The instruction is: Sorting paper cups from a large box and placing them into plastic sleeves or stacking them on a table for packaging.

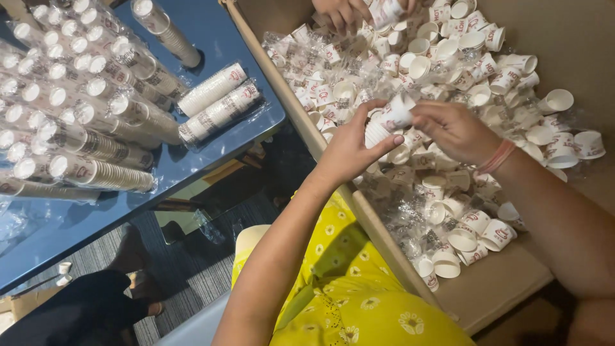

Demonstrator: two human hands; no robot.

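Observation:
My left hand (351, 148) grips a short stack of small white paper cups (384, 125) over the edge of a big cardboard box (487, 288). My right hand (452, 130), with a pink band at the wrist, pinches the top cup of that stack. The box below both hands is full of loose white paper cups (474, 64) with red print and crumpled clear plastic wrap. Another person's hands (349, 11) reach into the far end of the box and hold a cup.
A blue table (211, 32) at the left carries several plastic-wrapped sleeves of stacked cups (96, 128). A grey striped floor (186, 269) lies below, with someone's dark-clothed leg at the bottom left. My yellow flowered clothing (346, 288) fills the bottom centre.

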